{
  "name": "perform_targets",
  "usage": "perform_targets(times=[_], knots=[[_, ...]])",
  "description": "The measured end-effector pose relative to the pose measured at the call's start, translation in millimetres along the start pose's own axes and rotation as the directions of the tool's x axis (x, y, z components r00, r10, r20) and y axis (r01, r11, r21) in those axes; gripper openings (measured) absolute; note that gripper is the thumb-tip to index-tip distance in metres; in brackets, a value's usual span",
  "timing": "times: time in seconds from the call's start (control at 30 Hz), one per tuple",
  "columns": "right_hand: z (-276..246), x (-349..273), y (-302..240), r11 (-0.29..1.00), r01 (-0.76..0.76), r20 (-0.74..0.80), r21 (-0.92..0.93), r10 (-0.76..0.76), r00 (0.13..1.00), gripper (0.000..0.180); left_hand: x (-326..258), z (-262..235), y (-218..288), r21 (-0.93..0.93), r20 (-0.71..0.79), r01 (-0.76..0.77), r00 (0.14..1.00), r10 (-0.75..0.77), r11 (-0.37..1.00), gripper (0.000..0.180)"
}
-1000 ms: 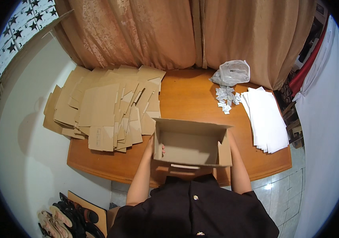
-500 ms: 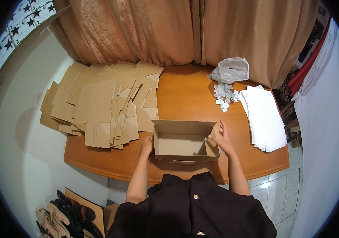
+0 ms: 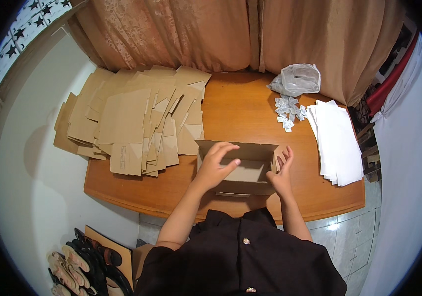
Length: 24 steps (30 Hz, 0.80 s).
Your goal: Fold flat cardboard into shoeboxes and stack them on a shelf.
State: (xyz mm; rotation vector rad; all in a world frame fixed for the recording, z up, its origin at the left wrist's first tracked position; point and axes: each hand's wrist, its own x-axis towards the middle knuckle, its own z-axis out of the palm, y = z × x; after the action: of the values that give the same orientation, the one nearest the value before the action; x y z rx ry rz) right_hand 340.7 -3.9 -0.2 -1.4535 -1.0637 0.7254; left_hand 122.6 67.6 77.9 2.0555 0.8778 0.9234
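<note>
An open-topped brown cardboard box (image 3: 246, 187) stands on the table in front of me. Over its left part hovers my left hand (image 3: 214, 167), fingers spread and holding nothing, hiding some of the inside. At the box's right end is my right hand (image 3: 282, 178), its fingers stretched upward beside the wall and its thumb by the near right corner. Whether that thumb presses on the cardboard I cannot tell.
Flat cardboard box blanks (image 3: 124, 116) lie in a heap at the left of the wooden table (image 3: 238, 108). Small white packets (image 3: 288, 111) are scattered before a clear plastic bag (image 3: 300, 80). White paper sheets (image 3: 337, 143) are stacked at the right. Shoes (image 3: 75, 266) stand lower left.
My left hand has let go of the box's left side and moved up and right over its opening. My right hand remains at the right end. The whole view has shifted slightly.
</note>
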Motion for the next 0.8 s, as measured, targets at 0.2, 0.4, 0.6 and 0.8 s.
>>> perform_targets(times=[0.2,0.4,0.6,0.8], knots=[[-43,-4,13,0.988,-0.115,-0.046,0.102,0.12,0.992,0.079,-23,-3,-37,0.344,0.321,0.068,0.929,-0.185,0.937,0.097],[-68,-18,33,0.968,-0.244,0.064,-0.051,0.247,0.967,0.073,-17,-15,-38,0.633,0.271,0.133,0.885,-0.379,0.763,0.137],[-72,-7,15,0.943,-0.308,0.092,0.124,0.298,0.95,0.072,-10,-11,-55,0.663,0.247,-0.005,0.946,-0.212,0.748,0.097],[-93,-4,2,0.888,-0.31,0.012,0.34,0.325,0.945,0.06,-39,-9,-80,0.535,0.315,-0.078,0.943,-0.112,0.842,0.045]])
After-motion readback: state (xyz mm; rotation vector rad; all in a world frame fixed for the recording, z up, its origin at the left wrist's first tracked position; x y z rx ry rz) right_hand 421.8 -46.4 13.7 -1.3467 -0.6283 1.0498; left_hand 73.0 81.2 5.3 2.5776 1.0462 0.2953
